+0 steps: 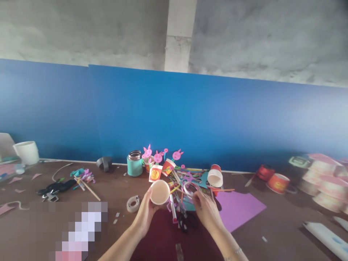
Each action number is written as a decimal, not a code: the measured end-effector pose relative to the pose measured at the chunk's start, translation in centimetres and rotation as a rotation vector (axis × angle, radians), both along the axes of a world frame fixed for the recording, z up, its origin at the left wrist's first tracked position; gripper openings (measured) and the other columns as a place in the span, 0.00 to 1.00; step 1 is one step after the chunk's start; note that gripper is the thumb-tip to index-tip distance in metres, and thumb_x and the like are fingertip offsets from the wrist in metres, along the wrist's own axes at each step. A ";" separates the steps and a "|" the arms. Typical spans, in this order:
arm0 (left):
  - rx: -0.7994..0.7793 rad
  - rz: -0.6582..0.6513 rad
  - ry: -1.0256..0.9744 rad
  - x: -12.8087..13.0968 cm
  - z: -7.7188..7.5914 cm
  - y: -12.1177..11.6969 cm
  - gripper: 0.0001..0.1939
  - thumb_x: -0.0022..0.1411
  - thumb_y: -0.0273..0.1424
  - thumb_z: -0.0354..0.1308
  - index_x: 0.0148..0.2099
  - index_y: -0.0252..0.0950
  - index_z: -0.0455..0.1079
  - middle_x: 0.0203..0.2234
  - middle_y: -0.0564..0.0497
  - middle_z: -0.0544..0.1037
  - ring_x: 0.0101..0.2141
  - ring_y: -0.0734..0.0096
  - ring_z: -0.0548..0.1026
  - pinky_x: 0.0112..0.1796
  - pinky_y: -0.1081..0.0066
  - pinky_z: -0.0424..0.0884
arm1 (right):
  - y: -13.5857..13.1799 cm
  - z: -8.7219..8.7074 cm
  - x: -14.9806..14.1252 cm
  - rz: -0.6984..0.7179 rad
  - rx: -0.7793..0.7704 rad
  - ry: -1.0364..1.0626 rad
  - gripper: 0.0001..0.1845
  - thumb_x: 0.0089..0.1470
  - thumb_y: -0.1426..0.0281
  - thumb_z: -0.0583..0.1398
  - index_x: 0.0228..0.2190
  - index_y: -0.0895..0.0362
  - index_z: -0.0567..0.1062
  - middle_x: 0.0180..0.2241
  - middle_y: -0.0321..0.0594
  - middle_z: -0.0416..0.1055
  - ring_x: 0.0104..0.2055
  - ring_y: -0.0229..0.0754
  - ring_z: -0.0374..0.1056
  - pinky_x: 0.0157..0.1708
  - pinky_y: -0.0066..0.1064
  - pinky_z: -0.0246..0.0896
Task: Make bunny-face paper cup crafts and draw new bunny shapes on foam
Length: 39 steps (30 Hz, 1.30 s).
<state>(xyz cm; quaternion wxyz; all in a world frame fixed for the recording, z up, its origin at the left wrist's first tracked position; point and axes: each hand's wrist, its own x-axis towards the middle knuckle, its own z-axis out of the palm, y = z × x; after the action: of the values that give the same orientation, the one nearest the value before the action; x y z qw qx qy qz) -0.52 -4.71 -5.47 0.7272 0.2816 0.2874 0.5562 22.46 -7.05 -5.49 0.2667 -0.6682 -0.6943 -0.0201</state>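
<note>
My left hand (145, 214) is closed round a paper cup (160, 192), tipped so its open mouth faces me. My right hand (205, 208) reaches into a heap of craft scraps (185, 181), its fingers pinched on a thin pale strip I cannot make out clearly. A white marker (172, 208) and dark scissors (185, 221) lie between my hands on a dark red sheet (163, 239). Behind the heap stand red paper cups with pink rabbit cut-outs (157, 157) on sticks.
A tape roll (133, 203) lies left of my left hand. A teal jar (135, 164), a purple sheet (239, 208), a tipped cup (215, 177), more red cups (278, 183) at the right, a white bucket (27, 152) and paper scraps at the left sit on the brown table before a blue wall.
</note>
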 end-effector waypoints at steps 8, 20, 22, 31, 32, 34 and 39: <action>-0.011 0.268 0.315 -0.1 -1.6 1.0 0.30 0.56 0.51 0.51 0.53 0.36 0.61 0.48 0.39 0.71 0.44 0.55 0.73 0.37 0.61 0.73 | -2.2 1.5 -3.2 0.260 0.066 0.297 0.11 0.61 0.67 0.46 0.38 0.55 0.66 0.27 0.37 0.70 0.26 0.39 0.67 0.28 0.27 0.58; 0.350 0.278 0.691 -0.1 -1.1 0.0 0.17 0.60 0.43 0.49 0.40 0.38 0.72 0.40 0.45 0.76 0.46 0.56 0.69 0.50 0.63 0.61 | -3.1 0.3 -6.4 0.393 -0.175 0.536 0.15 0.58 0.66 0.51 0.37 0.60 0.74 0.24 0.40 0.72 0.25 0.39 0.66 0.27 0.26 0.60; 0.428 0.290 0.836 -0.5 -1.1 0.1 0.15 0.60 0.41 0.49 0.39 0.40 0.73 0.38 0.46 0.76 0.44 0.55 0.69 0.49 0.60 0.60 | -3.0 0.2 -6.5 0.386 -0.179 0.544 0.16 0.57 0.67 0.51 0.38 0.61 0.76 0.24 0.41 0.73 0.27 0.41 0.68 0.30 0.28 0.62; 0.521 0.287 0.835 -1.1 -1.4 0.7 0.17 0.62 0.39 0.46 0.37 0.37 0.74 0.35 0.45 0.75 0.38 0.57 0.71 0.43 0.64 0.64 | -3.6 1.2 -6.8 0.401 -0.200 0.589 0.18 0.57 0.70 0.51 0.45 0.59 0.75 0.37 0.46 0.77 0.36 0.45 0.71 0.38 0.30 0.64; 0.516 0.255 0.811 -1.0 -1.4 0.6 0.17 0.63 0.39 0.46 0.39 0.37 0.73 0.35 0.45 0.76 0.38 0.57 0.72 0.42 0.65 0.65 | -3.6 1.3 -6.9 0.409 -0.204 0.601 0.18 0.57 0.70 0.51 0.45 0.60 0.75 0.37 0.47 0.76 0.36 0.45 0.71 0.38 0.30 0.64; 0.507 0.209 0.770 -1.0 -1.1 0.4 0.18 0.63 0.39 0.45 0.43 0.36 0.72 0.37 0.45 0.77 0.39 0.58 0.72 0.41 0.66 0.65 | -3.6 1.5 -6.9 0.422 -0.213 0.627 0.19 0.57 0.69 0.51 0.46 0.60 0.75 0.37 0.47 0.77 0.36 0.45 0.71 0.38 0.31 0.64; 0.477 0.163 0.672 -0.7 -0.7 0.1 0.19 0.63 0.40 0.46 0.47 0.35 0.71 0.40 0.46 0.78 0.40 0.59 0.73 0.42 0.68 0.66 | -3.5 1.6 -6.9 0.433 -0.213 0.664 0.19 0.57 0.68 0.52 0.46 0.61 0.75 0.37 0.47 0.76 0.38 0.47 0.71 0.40 0.32 0.64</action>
<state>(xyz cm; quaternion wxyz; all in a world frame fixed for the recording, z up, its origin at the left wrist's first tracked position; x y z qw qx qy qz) -1.26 -4.59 -6.16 0.4610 0.5842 0.3932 0.5400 15.58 -10.55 -3.87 0.4036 -0.5007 -0.6932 0.3253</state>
